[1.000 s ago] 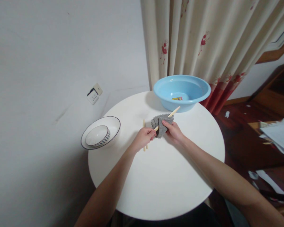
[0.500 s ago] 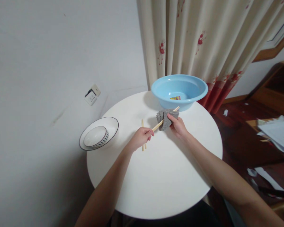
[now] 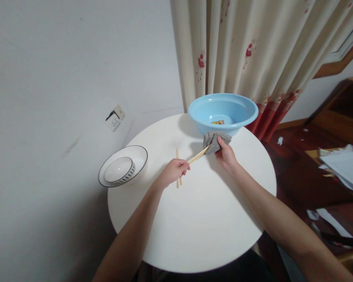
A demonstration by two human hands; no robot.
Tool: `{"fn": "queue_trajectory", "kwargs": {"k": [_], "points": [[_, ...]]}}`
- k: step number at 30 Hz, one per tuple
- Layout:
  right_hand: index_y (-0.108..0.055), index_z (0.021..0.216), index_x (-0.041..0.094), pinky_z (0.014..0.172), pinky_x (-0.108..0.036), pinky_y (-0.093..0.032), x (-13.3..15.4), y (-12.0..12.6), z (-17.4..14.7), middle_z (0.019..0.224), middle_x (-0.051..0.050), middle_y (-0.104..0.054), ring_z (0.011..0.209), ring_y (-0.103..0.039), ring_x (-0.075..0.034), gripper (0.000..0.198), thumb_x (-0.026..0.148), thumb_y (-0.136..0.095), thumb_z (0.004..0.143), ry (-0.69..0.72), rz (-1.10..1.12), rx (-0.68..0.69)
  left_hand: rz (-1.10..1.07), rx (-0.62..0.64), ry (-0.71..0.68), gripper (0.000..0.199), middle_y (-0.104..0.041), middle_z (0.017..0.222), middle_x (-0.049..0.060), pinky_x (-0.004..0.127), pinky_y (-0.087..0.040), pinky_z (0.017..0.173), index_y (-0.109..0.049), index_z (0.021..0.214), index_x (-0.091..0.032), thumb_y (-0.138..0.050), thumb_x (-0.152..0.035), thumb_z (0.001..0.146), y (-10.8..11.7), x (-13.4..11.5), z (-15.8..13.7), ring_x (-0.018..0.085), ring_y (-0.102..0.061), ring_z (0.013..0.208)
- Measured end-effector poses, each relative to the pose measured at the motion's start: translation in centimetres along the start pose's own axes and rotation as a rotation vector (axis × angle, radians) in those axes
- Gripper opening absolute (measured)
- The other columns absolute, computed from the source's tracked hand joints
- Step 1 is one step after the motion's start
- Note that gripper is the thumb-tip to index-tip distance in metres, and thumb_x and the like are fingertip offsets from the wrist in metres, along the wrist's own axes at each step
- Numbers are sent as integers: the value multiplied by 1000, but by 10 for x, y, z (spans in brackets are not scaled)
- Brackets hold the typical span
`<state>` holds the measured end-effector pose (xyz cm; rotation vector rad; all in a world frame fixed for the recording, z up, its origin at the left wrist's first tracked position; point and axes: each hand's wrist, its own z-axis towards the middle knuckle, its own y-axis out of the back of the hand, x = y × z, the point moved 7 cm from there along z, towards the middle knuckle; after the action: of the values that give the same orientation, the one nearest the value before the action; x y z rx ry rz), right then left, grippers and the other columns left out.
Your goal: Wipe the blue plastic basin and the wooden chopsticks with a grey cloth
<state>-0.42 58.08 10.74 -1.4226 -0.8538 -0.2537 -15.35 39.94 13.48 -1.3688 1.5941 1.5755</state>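
My left hand (image 3: 176, 171) is closed on one end of a pair of light wooden chopsticks (image 3: 199, 156), which slant up to the right. Around their far end, my right hand (image 3: 226, 154) grips a folded grey cloth (image 3: 213, 141) with a zigzag edge; the tips are hidden in it or behind it. Beneath my left hand, another pair of chopsticks (image 3: 178, 183) lies on the white round table (image 3: 191, 223), its middle covered by my fingers.
A light blue basin (image 3: 223, 128) stands at the table's far side, just beyond the cloth. On the left, a small bowl (image 3: 117, 169) sits inside a larger dark-rimmed white bowl (image 3: 139, 156), close to the wall (image 3: 61, 98). A curtain (image 3: 229, 47) hangs behind the basin.
My right hand and the cloth have slid up and to the right along the chopsticks, towards their far end. The tips that stuck out past the cloth no longer show. My left hand has barely moved.
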Motion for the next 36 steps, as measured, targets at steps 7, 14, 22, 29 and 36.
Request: {"fn": "queue_trajectory", "kwargs": {"k": [7, 14, 22, 29, 36], "points": [[-77, 93, 21, 87, -35, -62, -32, -18, -28, 97, -4, -80, 91, -73, -21, 38, 44, -94, 68, -142, -181, 204, -20, -4, -18, 34, -52, 59, -2, 25, -30, 51, -66, 79, -15, -55, -46, 84, -4, -2, 1, 11, -42, 50], [-77, 94, 19, 85, -34, -63, -19, -13, -21, 98, -4, -80, 92, -73, -21, 39, 41, -94, 66, -84, -176, 119, -13, 14, -23, 32, -52, 59, -2, 25, -31, 52, -66, 78, -15, -55, -44, 85, -2, -2, 0, 10, -42, 50], [-74, 105, 20, 84, -28, -65, 21, 9, 12, 107, -1, -80, 95, -76, -16, 26, 25, -82, 81, 78, 25, -64, 32, 22, -35, 28, -54, 58, -2, 25, -31, 51, -65, 74, -16, -55, -40, 84, 0, 2, 1, 10, -43, 50], [-72, 108, 21, 94, -30, -64, 17, 9, 12, 114, -2, -79, 102, -76, -16, 25, 25, -81, 84, 88, 66, -44, 31, 5, -31, 29, -54, 59, -2, 25, -32, 51, -65, 77, -16, -54, -42, 84, 0, 3, 2, 10, -43, 50], [-72, 107, 25, 95, -31, -64, 15, 9, 10, 118, -1, -78, 111, -73, -17, 29, 32, -83, 82, 109, 57, -52, 8, -21, -30, 30, -54, 59, -2, 25, -33, 52, -65, 77, -16, -54, -43, 86, 1, 2, 2, 10, -43, 50]]}}
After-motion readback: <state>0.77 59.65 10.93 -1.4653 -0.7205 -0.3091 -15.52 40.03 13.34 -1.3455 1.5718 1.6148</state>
